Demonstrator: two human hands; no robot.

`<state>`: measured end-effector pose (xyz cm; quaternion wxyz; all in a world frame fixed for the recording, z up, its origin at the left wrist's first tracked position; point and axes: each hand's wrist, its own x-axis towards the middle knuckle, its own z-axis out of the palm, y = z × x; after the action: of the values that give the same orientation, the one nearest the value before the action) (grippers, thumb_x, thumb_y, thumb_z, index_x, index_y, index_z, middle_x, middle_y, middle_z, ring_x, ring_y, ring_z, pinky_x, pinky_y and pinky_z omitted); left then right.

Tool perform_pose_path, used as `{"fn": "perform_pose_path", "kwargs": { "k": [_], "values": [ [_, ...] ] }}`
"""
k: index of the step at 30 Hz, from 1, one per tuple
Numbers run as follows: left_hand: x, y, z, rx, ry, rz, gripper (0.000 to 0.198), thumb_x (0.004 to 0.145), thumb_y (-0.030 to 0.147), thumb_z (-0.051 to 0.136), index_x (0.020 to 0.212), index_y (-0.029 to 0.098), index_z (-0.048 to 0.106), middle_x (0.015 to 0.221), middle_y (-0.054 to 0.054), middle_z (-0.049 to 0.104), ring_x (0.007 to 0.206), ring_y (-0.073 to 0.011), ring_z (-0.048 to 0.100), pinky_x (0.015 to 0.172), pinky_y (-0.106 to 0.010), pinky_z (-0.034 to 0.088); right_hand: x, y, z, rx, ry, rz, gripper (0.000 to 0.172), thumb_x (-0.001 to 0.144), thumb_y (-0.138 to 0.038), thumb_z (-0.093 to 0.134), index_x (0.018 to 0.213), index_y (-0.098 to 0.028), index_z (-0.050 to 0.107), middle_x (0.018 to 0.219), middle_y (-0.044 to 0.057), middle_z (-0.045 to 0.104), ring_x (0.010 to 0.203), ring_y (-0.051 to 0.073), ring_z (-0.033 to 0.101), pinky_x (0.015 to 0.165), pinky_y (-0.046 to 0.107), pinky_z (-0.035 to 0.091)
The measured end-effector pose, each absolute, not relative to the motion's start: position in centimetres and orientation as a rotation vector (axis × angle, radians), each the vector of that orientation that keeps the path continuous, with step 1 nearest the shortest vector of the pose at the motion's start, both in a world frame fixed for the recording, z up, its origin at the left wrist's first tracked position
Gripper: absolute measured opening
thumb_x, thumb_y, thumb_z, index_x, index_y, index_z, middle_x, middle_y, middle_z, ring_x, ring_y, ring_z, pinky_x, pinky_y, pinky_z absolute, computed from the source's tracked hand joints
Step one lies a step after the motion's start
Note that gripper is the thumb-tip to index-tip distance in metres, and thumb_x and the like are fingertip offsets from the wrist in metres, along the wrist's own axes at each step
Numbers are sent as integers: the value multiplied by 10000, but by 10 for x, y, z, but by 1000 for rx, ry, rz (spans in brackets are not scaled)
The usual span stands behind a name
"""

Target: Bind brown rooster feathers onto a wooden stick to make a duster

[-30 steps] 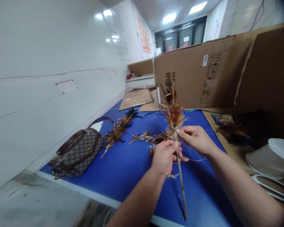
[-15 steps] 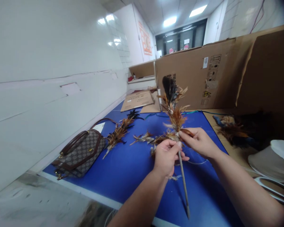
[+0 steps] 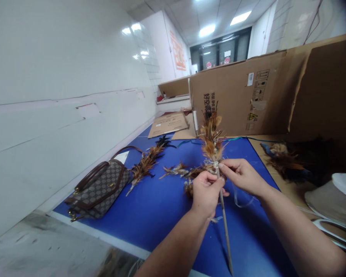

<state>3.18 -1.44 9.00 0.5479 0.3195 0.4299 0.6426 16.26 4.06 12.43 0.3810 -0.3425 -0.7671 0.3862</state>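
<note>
In the middle of the head view stands a feather duster (image 3: 212,132), its brown and dark feathers bound on a thin wooden stick (image 3: 226,234). My left hand (image 3: 207,192) is closed around the stick just below the feathers. With thumb and forefinger my right hand (image 3: 243,174) pinches at the pale thread binding (image 3: 216,164) at the feathers' lower end; whether a feather or thread is between its fingertips is hidden. A clear strand (image 3: 242,203) loops down below my right hand. Loose feathers (image 3: 190,173) lie behind my hands on the blue table (image 3: 158,207).
On the left are a patterned handbag (image 3: 100,188) and another feathered piece (image 3: 147,161). A big cardboard box (image 3: 233,96) stands behind. At right lie dark feathers (image 3: 288,165), a large white spool (image 3: 331,200) and white-handled scissors (image 3: 334,234).
The feather duster has turned and its tip sits lower, with the dark tip feathers less visible. The brown feather seen at my right fingertips no longer shows there. The clear strand's loop hangs more openly.
</note>
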Motion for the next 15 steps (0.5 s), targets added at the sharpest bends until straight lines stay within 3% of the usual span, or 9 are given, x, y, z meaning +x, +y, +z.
{"fn": "perform_pose_path", "kwargs": {
  "k": [3,10,12,15],
  "values": [
    [31,-16,90,778,1026,1471,491,610,409,906,774,185,500,528,59,563,423,-109,553,425,-230,499,166,41,126,-867,-1967,989,426,949,-494,556,743,-146,692,648,23,598,596,147,481,566,266,393],
    [24,-19,94,736,833,1401,523,626,383,910,752,197,438,534,88,450,437,-30,366,392,-139,202,179,44,132,-817,-2002,958,445,939,-514,584,697,-152,673,626,14,565,600,140,484,564,263,378],
    [22,-20,95,711,798,1366,511,644,379,901,767,199,438,545,89,432,450,-32,351,399,-143,177,180,44,132,-814,-2012,963,426,935,-501,598,719,-143,683,644,22,584,614,143,499,571,262,389],
    [21,-20,97,718,798,1391,451,654,332,890,848,183,511,657,53,529,465,-29,363,395,-152,163,180,45,132,-804,-2023,981,397,942,-467,602,748,-135,703,669,38,631,636,155,546,605,267,426]
  ]
}}
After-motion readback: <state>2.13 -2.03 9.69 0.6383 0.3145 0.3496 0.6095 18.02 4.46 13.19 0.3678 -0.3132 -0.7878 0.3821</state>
